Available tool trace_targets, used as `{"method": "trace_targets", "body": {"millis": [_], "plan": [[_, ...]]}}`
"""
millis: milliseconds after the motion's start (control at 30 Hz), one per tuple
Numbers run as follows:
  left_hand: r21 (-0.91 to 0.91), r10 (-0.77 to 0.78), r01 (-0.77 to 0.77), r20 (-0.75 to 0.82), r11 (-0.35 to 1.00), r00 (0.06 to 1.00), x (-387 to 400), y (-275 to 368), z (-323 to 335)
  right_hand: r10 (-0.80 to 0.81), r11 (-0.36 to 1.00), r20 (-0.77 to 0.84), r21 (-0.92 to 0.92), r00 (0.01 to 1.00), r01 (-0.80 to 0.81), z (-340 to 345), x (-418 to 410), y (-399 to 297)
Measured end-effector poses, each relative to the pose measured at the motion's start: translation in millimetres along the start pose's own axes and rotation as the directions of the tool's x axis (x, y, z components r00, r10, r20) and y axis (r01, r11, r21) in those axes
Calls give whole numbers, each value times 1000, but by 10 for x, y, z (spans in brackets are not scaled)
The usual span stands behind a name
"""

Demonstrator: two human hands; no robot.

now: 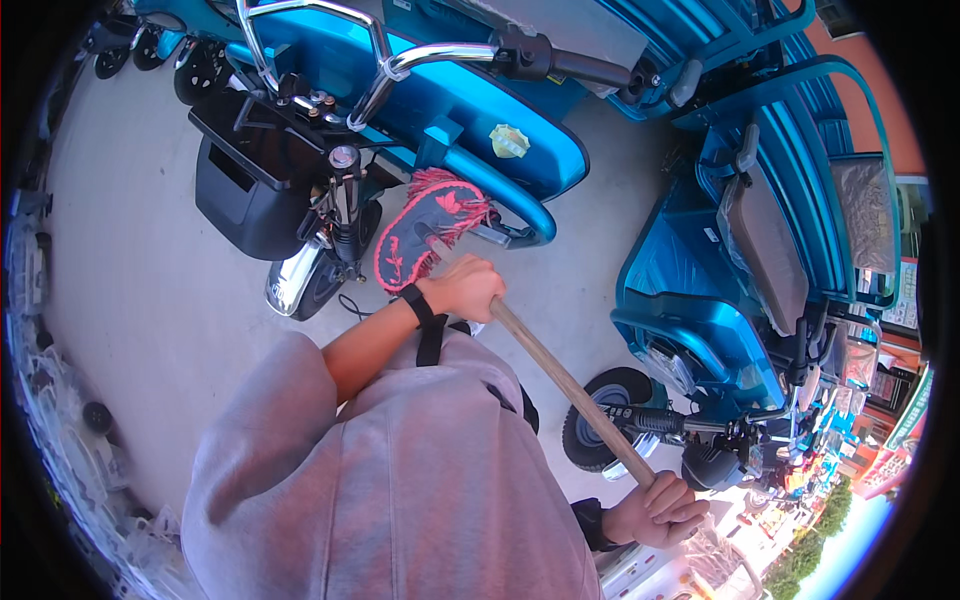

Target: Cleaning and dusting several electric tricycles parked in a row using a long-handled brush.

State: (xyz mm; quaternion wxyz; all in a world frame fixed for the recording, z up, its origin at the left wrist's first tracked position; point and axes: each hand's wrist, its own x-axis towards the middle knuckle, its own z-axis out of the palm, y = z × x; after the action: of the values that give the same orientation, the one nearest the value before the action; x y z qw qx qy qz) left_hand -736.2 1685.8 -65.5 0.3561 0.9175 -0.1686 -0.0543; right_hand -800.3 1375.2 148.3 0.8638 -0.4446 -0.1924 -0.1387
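A duster head [427, 225] of dark grey cloth, with pink embroidered patterns and a pink-red fringe, is fixed to a long wooden handle [574, 394]. My left hand [466, 289] is wrapped around the handle just below the head. Further down, my right hand [656, 510] grips the handle near its lower end, at the lower right. The head overlaps the end of a blue tubular bumper [502, 187] on a blue cargo tricycle body [495, 120]; I cannot tell whether they touch.
Left of the duster stands a front wheel [300, 289] with a chrome fender, below a black front basket [255, 187] and chrome handlebars [435, 54]. Another blue tricycle [675, 262] with a plastic-wrapped seat [757, 255] stands at right. Grey floor [150, 225] extends to the left.
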Motion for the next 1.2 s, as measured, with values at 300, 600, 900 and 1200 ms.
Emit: {"method": "trace_targets", "body": {"millis": [300, 600, 900, 1200], "plan": [[36, 105, -109, 110, 993, 988, 368, 78, -53, -75, 993, -241, -104, 968, 51, -75, -308, -131], [96, 45, -53, 87, 994, 995, 189, -65, -186, -58, 995, -163, -92, 985, 43, -9, -168, 123], [-20, 175, -174, 100, 985, 979, 371, 270, 256, -122, 984, -242, -156, 963, 86, -126, -492, -375], [-25, 222, -222, 211, 975, 952, 354, 429, 205, -149, 981, -318, -163, 936, 101, 67, -593, -563]]}}
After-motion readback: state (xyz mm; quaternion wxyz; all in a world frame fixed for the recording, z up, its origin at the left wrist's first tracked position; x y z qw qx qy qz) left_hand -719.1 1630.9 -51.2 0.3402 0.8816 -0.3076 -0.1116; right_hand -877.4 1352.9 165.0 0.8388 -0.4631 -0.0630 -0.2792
